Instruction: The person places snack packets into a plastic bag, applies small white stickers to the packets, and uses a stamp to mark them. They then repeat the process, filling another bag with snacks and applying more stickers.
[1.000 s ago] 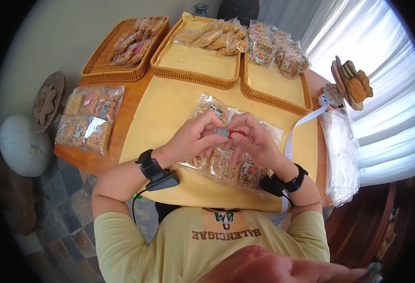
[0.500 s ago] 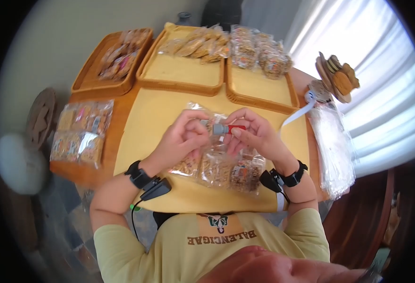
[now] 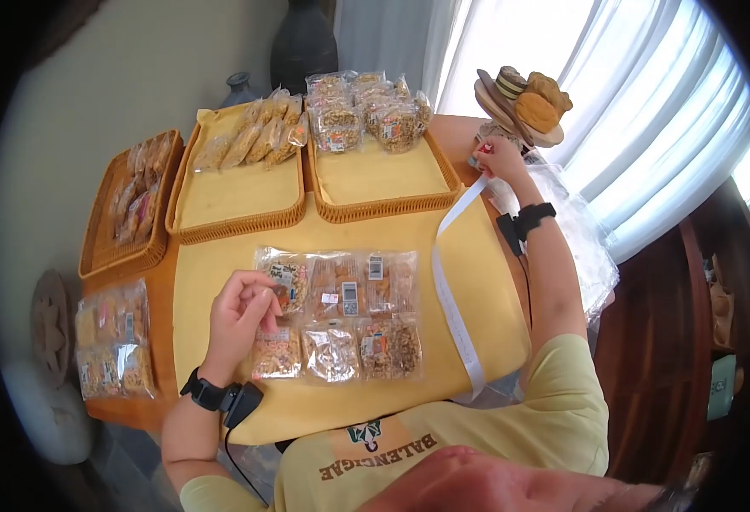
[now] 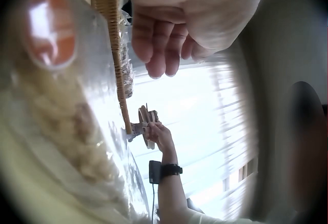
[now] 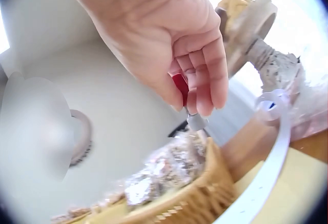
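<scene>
My right hand (image 3: 499,160) reaches to the far right and holds a small red-and-grey object (image 5: 180,86) between thumb and fingers. Its red part sits inside the grip and the grey end (image 5: 196,122) points down. Close by is a roll of white strip (image 5: 274,105). My left hand (image 3: 243,311), fingers loosely curled, hovers at the left side of a clear pack of snacks (image 3: 362,294) on the yellow mat. In the left wrist view, nothing shows in the left hand's fingers (image 4: 161,55). Barcode labels and a small white sticker (image 3: 331,299) show on the pack.
A long white strip (image 3: 453,307) runs down the mat's right side. Behind stand wicker trays (image 3: 383,207) with bagged snacks. Another snack pack (image 3: 115,341) lies at the left. Clear bags (image 3: 575,213) and a wooden ornament (image 3: 524,107) are at the right.
Both hands were together over the snack pack at the red-and-grey object. Now they are apart: the right has carried it far right to the roll, the left has moved left. The view has swung right.
</scene>
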Motion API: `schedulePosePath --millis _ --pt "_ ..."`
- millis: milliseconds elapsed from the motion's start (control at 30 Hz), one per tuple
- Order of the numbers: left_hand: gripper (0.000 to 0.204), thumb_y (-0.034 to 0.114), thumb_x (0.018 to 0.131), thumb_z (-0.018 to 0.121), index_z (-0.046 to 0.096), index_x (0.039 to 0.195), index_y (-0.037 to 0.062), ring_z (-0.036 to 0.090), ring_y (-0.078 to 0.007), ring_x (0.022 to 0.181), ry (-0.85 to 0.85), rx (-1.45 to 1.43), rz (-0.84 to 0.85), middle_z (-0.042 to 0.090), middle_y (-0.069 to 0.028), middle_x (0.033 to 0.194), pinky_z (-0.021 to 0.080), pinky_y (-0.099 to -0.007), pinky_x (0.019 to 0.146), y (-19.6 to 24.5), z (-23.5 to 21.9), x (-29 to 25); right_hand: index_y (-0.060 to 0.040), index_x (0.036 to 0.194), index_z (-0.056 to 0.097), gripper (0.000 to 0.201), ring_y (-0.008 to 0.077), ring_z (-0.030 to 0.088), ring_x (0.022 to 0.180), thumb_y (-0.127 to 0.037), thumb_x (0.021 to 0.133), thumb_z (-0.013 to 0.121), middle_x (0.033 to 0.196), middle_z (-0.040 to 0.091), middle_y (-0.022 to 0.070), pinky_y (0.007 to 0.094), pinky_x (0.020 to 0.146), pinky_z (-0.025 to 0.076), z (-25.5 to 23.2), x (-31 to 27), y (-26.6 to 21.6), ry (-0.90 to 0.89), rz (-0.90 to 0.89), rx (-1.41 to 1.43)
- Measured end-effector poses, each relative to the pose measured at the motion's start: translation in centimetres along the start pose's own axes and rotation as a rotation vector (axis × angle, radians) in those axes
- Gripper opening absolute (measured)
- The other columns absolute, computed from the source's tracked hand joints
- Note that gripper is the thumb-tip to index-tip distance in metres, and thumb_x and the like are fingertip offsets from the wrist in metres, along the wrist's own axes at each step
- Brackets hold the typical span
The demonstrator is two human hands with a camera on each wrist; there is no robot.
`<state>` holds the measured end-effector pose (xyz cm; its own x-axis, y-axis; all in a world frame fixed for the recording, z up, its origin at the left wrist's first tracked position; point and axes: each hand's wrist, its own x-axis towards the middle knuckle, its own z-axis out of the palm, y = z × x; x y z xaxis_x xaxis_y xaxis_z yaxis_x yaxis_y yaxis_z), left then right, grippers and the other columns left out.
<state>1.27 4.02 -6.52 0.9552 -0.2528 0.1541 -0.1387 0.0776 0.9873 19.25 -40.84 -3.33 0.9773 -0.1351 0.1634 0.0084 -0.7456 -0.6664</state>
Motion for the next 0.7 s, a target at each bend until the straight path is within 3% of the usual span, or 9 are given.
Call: schedulePosePath --millis 100,267,400,600,667,700 --pt "0.009 0.005 0.089 0.046 0.048 0.097 0.0007 0.051 -0.0078 0.053 0.009 0.023 -0.011 0.055 -0.0048 0.070 0.040 -0.0180 0.048 -0.1 -0.1 0.1 -0.0007 0.078 0.058 0.010 0.0118 0.054 0.042 -0.010 0.078 0.062 0.056 0.057 0.0048 0.0243 0.040 0.044 1.9 2.3 2.9 0.029 -0.060 -0.139" --pt "0.007 0.005 0.089 0.046 0.049 0.095 0.0000 0.051 -0.0080 0.054 0.051 0.004 -0.042 0.055 -0.0047 0.069 0.041 -0.0182 0.048 -0.3 -0.2 0.1 0.0006 0.081 0.058 0.013 0.0143 0.054 0.042 -0.011 0.076 0.062 0.054 0.057 0.0067 0.0267 0.039 0.043 3.9 3.7 3.1 -0.066 -0.023 -0.326" --pt "0.006 0.004 0.089 0.046 0.049 0.093 0.0002 0.050 -0.0077 0.053 0.061 -0.008 -0.039 0.055 -0.0047 0.069 0.040 -0.0183 0.048 -0.2 -0.2 0.0 0.0000 0.085 0.058 0.017 0.0150 0.055 0.043 -0.013 0.076 0.063 0.055 0.058 0.0067 0.0280 0.040 0.043 3.6 3.6 2.8 -0.034 0.028 -0.201" --pt "0.005 0.005 0.089 0.046 0.049 0.090 0.0014 0.049 -0.0076 0.052 0.054 0.039 -0.024 0.054 -0.0047 0.068 0.040 -0.0185 0.048 0.5 0.1 -0.1 -0.0019 0.087 0.058 0.027 0.0160 0.057 0.047 -0.025 0.075 0.065 0.057 0.058 0.0072 0.0283 0.043 0.044 2.1 1.7 1.6 -0.025 -0.016 -0.160" --pt "0.006 0.006 0.090 0.045 0.049 0.090 0.0014 0.049 -0.0082 0.052 0.143 0.021 0.032 0.054 -0.0048 0.067 0.040 -0.0185 0.047 1.1 0.3 -0.2 -0.0014 0.088 0.060 0.034 0.0210 0.060 0.050 -0.032 0.074 0.063 0.061 0.062 0.0124 0.0320 0.050 0.047 1.3 -0.5 -0.2 0.143 -0.136 -0.210" --pt "0.006 0.007 0.090 0.045 0.049 0.091 0.0016 0.049 -0.0086 0.053 0.144 0.038 0.065 0.053 -0.0049 0.066 0.039 -0.0189 0.047 1.3 0.1 -0.1 -0.0019 0.088 0.060 0.031 0.0169 0.060 0.052 -0.031 0.078 0.061 0.061 0.060 0.0104 0.0281 0.049 0.046 -0.1 -2.4 -2.9 0.034 -0.048 -0.208"
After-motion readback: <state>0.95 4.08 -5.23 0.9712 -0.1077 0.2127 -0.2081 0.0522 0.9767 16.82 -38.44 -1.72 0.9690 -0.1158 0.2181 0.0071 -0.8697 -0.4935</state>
